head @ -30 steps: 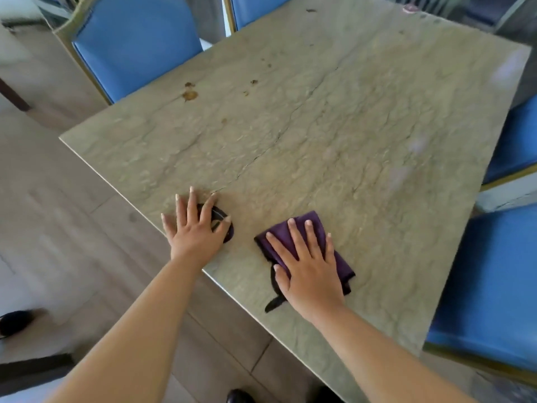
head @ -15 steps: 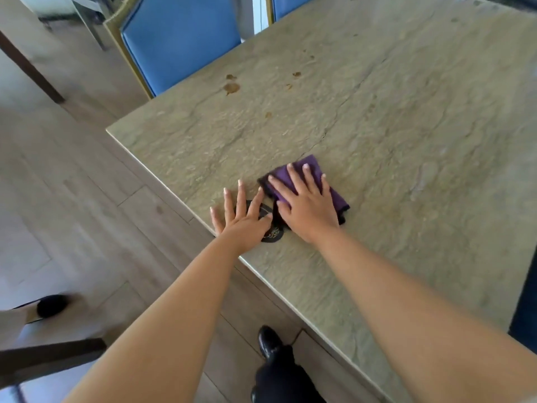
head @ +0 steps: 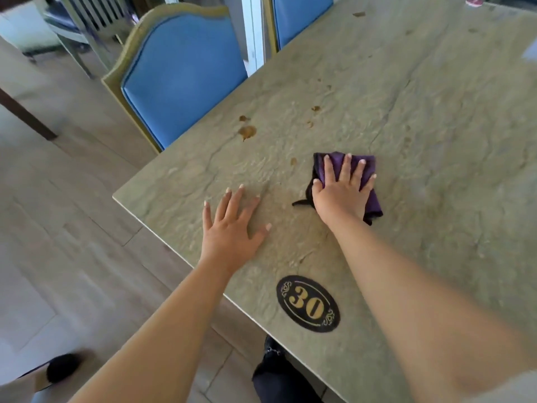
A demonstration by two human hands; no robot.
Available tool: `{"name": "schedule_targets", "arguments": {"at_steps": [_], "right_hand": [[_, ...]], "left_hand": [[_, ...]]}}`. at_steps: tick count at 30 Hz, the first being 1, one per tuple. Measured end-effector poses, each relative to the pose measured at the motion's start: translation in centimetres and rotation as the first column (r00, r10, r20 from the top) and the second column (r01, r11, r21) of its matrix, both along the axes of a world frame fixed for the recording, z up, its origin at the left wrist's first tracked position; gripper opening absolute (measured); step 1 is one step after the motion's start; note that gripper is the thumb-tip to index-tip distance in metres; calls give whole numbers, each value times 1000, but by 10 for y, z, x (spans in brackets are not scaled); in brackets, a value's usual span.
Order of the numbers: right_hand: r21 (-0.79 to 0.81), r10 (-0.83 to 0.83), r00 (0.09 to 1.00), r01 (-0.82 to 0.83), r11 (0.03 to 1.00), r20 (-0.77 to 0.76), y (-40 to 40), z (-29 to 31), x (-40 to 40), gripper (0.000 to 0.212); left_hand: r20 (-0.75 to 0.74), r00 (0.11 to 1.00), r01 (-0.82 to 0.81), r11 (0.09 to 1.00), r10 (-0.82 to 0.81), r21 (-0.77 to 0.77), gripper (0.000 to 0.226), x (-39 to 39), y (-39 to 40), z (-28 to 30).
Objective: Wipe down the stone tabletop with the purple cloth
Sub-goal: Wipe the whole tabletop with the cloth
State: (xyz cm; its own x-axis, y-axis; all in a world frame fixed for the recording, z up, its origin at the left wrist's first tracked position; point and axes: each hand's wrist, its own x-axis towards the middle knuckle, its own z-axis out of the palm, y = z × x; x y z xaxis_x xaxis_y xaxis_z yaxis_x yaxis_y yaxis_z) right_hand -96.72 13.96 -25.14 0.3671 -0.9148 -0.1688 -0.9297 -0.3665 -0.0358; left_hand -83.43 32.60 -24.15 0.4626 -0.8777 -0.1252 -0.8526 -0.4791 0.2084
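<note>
The greenish stone tabletop (head: 421, 135) fills the right of the head view. On it lies the folded purple cloth (head: 369, 196) with a black edge. My right hand (head: 343, 190) presses flat on the cloth, fingers spread. My left hand (head: 232, 225) rests flat on the bare stone near the table's left corner, holding nothing. Brown stains (head: 247, 131) sit beyond the hands, near the left edge, with smaller specks (head: 315, 108) further in.
A black oval plaque with a gold "30" (head: 308, 303) lies on the table near the front edge. Two blue upholstered chairs (head: 180, 74) stand at the far left side. Wooden floor (head: 58, 242) lies left; my dark shoe (head: 276, 362) shows below the edge.
My right hand has slid the cloth further onto the table, away from the front edge. My left hand has come off the "30" plaque, which now lies uncovered.
</note>
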Motion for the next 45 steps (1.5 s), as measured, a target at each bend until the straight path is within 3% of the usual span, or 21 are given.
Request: {"name": "schedule_targets", "arguments": {"at_steps": [3, 6, 10, 12, 14, 16, 18, 20, 22, 24, 27, 29, 31, 32, 34, 36, 38, 42, 45], "right_hand": [[-3, 65, 998, -65, 998, 5, 1, 3, 39, 59], [-35, 289, 957, -288, 957, 20, 23, 3, 55, 59], [-86, 672, 738, -667, 740, 58, 25, -2, 19, 57], [-88, 707, 706, -702, 707, 40, 5, -3, -7, 55], [-118, 546, 836, -538, 835, 52, -5, -4, -24, 54], [-131, 262, 961, -250, 959, 87, 2, -3, -28, 55], [-104, -32, 994, 43, 994, 106, 25, -2, -19, 55], [-50, -197, 977, 201, 978, 83, 56, 1, -1, 59], [12, -171, 980, 171, 985, 103, 91, 5, 14, 62], [83, -35, 983, 20, 996, 178, 120, 10, 19, 63], [160, -22, 876, -63, 985, 482, 132, 19, -2, 56], [91, -194, 791, 173, 981, 581, 136, 20, -21, 57], [114, -451, 681, 480, 870, 577, 143, 21, -34, 50], [170, -542, 621, 556, 814, 566, 147, 20, -36, 48], [169, -558, 666, 556, 814, 495, 157, 14, -37, 48], [112, -501, 725, 515, 850, 472, 160, 7, -39, 48], [121, -514, 689, 534, 837, 511, 159, 7, -40, 47], [90, -517, 729, 538, 838, 449, 156, 5, -36, 48], [147, -576, 662, 587, 796, 480, 159, 8, -25, 46]], "left_hand": [[35, 998, 51, 998, -52, 34, 74, 28, -3, -2], [62, 997, 41, 996, -36, -74, 71, 28, 0, -5], [29, 999, 32, 992, -28, -122, 67, 31, 0, -8], [18, 999, 46, 992, -44, -116, 64, 31, 0, -9], [26, 998, 50, 995, -48, -91, 66, 32, 0, -9], [33, 998, 60, 995, -58, -74, 68, 32, -1, -9], [15, 998, 68, 994, -67, -80, 70, 33, -1, -10], [1, 998, 70, 994, -70, -80, 71, 34, 0, -11], [-14, 996, 86, 994, -87, -63, 72, 36, 1, -10], [-58, 993, 96, 992, -101, -78, 73, 38, 3, -9], [-210, 978, -15, 988, -19, -156, 71, 40, -1, -2], [-304, 953, -49, 979, -13, -196, 64, 30, -13, 8], [-370, 901, 131, 956, -225, -264, 60, 8, -30, 18], [-377, 857, 261, 927, -350, -268, 60, -8, -37, 20], [-280, 821, 474, 867, -498, -153, 71, -35, -47, 15], [-97, 830, 550, 835, -549, -14, 83, -46, -59, 3], [5, 813, 582, 813, -582, 37, 88, -42, -78, -3], [31, 717, 691, 716, -696, 94, 91, -21, -99, -3], [49, 628, 773, 630, -777, 80, 85, -2, -66, -5]]}}
